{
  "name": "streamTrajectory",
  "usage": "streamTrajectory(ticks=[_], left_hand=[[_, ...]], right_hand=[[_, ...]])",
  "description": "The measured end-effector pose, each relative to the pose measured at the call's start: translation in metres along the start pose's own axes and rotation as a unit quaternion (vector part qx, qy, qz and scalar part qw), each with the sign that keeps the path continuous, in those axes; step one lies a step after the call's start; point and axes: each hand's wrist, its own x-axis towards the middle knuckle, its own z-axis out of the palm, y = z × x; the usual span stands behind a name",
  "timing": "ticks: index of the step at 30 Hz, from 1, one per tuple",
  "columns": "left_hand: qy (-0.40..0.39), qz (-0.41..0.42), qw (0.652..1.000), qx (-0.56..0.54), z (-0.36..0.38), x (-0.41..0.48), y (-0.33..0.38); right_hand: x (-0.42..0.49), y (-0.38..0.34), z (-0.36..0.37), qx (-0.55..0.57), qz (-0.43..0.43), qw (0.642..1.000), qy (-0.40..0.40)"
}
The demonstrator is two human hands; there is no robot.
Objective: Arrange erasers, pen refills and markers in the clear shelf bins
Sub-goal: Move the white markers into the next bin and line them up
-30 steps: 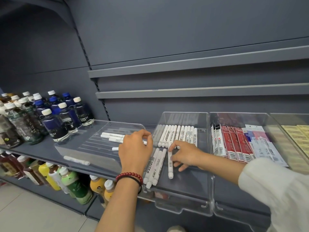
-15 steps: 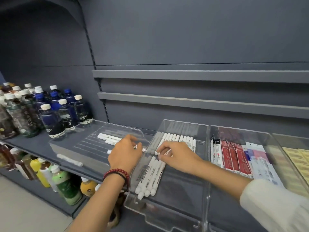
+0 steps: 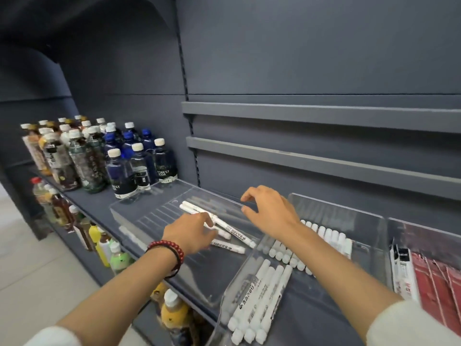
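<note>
Three white markers (image 3: 225, 227) lie loose in the left clear bin (image 3: 154, 216). My left hand (image 3: 189, 233) reaches into that bin, and its fingers curl round one of these markers. My right hand (image 3: 270, 211) hovers above the wall between the left bin and the middle bin (image 3: 369, 245), fingers loosely curled and holding nothing. The middle bin holds a row of white markers (image 3: 324, 237) at the back and a second group of markers (image 3: 259, 295) at the front. Red and white refill packs (image 3: 429, 278) fill the right bin.
Dark and blue drink bottles (image 3: 119, 171) stand on the shelf just left of the left bin. More bottles (image 3: 107, 248) sit on the lower shelf. Two narrow grey shelf rails (image 3: 324, 161) run along the back wall above the bins.
My right hand lifted off the markers in the middle bin and moved up and left over the bin wall. My left hand reached further into the left bin onto the loose markers.
</note>
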Motion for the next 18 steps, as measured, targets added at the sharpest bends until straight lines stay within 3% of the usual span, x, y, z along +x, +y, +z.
streamTrajectory(ticks=[3,8,13,18], left_hand=[[-0.060,-0.083,0.988,-0.118,0.018,0.015,0.002],[-0.019,-0.173,0.958,-0.226,0.026,0.050,0.005],[0.061,-0.239,0.880,-0.405,0.037,0.076,0.001],[0.095,-0.252,0.836,-0.478,0.039,0.084,-0.001]], right_hand=[[0.010,0.003,0.016,0.014,0.008,1.000,0.002],[0.015,0.008,0.036,0.047,0.020,0.998,-0.018],[0.015,0.010,0.040,0.054,0.007,0.998,-0.008],[0.016,0.012,0.037,0.048,0.003,0.999,-0.014]])
